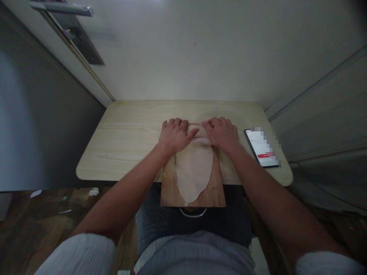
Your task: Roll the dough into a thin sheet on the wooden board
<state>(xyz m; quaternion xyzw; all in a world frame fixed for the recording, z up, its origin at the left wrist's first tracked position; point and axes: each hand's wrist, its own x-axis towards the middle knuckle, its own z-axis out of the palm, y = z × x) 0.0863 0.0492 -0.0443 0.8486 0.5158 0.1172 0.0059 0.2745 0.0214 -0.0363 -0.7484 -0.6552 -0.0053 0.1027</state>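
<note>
A long, flat sheet of pale dough [195, 172] lies on a wooden cutting board [215, 194], narrowing toward my body. Across its far end runs a pale roll [202, 140]; whether a rolling pin is inside it is hidden by the dough and my hands. My left hand [176, 133] is palm down over the roll's left end, fingers curled over the far side and thumb pointing inward. Over the right end, my right hand [222, 133] bends its fingers the same way, with a ring on one finger. Both thumbs are near the middle of the roll.
The board rests on a pale wooden table [129, 133] and overhangs its front edge above my lap. A phone [262, 149] with a lit screen lies to the right. Behind the table stands a white door with a metal handle [63, 8]. Paper scraps [94, 191] litter the floor at left.
</note>
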